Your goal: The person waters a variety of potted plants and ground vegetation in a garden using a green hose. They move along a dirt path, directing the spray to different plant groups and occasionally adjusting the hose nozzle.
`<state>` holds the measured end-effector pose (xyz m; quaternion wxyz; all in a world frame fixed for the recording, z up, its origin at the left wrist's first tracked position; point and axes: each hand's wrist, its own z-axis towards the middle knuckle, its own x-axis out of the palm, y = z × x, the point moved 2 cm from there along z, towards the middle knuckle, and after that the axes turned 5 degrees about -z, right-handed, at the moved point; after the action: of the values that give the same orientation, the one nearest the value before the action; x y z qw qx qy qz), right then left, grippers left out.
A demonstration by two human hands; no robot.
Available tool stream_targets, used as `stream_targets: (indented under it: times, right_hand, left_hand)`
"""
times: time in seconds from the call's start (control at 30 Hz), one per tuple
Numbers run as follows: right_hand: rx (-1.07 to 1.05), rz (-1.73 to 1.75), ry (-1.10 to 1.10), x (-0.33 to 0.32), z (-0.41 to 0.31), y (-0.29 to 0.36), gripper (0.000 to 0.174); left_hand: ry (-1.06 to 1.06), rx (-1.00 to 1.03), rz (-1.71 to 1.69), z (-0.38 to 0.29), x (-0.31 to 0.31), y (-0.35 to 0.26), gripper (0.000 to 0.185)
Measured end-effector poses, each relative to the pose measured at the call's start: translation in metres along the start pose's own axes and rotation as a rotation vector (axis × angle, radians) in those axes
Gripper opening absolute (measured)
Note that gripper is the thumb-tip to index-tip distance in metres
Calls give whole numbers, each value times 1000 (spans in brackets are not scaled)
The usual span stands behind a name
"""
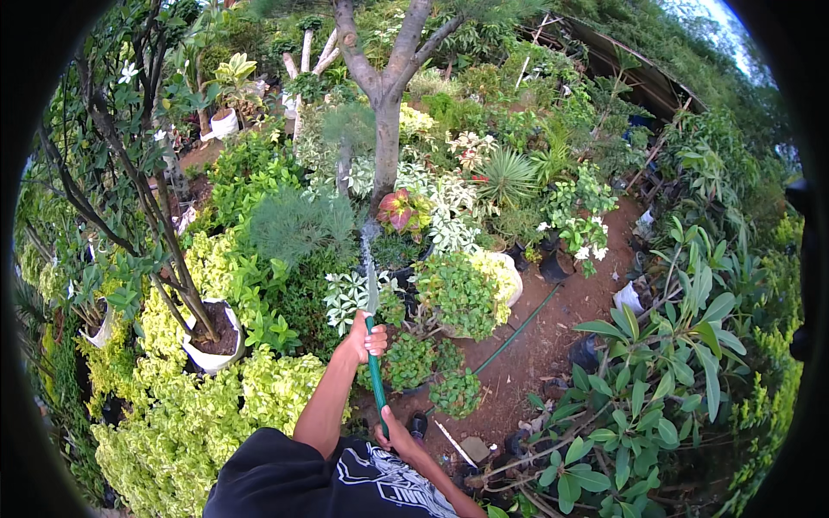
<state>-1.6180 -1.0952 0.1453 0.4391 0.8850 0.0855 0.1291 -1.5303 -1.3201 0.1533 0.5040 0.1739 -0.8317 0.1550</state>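
A green garden hose (pixel 375 382) runs up from my body, with water (pixel 370 265) spraying from its upper end toward the base of a tree trunk (pixel 386 139). Near that end my left hand (pixel 367 338) is closed around the hose. Lower down, close to my shirt, my right hand (pixel 396 435) grips the same hose. Just right of where the water falls stands a plant with red and yellow-green leaves (pixel 400 211). Round leafy bushes (pixel 456 294) grow right of my left hand.
More green hose (pixel 518 331) lies along the brown dirt path (pixel 550 324). A bare-stemmed shrub grows in a white grow bag (pixel 217 356) at left. Broad-leaved branches (pixel 622 401) reach over the path at lower right. Black plant pots (pixel 556 265) border the path.
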Motion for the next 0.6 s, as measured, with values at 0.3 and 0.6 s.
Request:
stream_targets:
  times: [0.3, 0.6]
  right_hand:
    - [-39, 25, 34, -2, 1, -2, 74]
    - [-99, 27, -162, -13, -1, 29, 71]
  left_hand:
    - [17, 32, 144, 1, 26, 0, 47]
    - [-62, 150, 63, 7, 40, -16, 48]
